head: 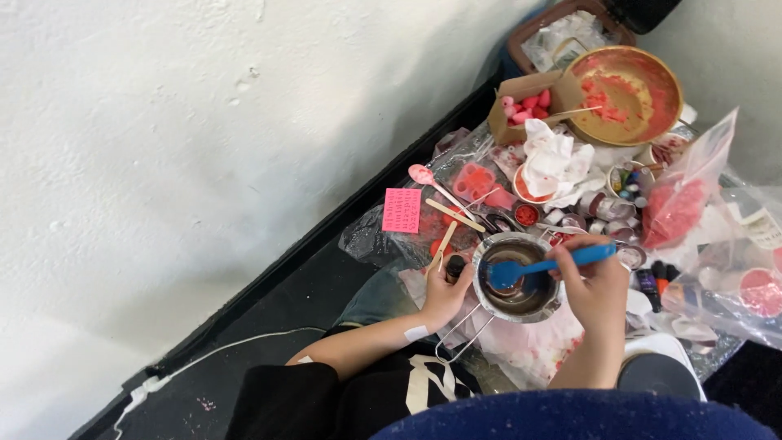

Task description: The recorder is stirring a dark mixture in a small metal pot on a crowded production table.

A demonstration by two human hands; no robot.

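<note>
The metal melting pot (516,277) is the largest thing in hand. It sits low on the cluttered plastic sheet (383,236), between both hands, with dark liquid inside and a wire handle (461,332) pointing back toward the person. The left hand (444,295) presses on the pot's rim, and its fingers also curl around a small dark bottle (454,267). The right hand (596,287) has its fingers closed around the blue spatula (547,266). The spatula's long axis lies almost level across the view; the blade end points left and dips into the liquid, the handle end points right. A risk, in my judgement: a hard stir could tip the pot (only 1 hand steadies it) and spill liquid on the sheet, or on the pink mould (401,210) nearby.
</note>
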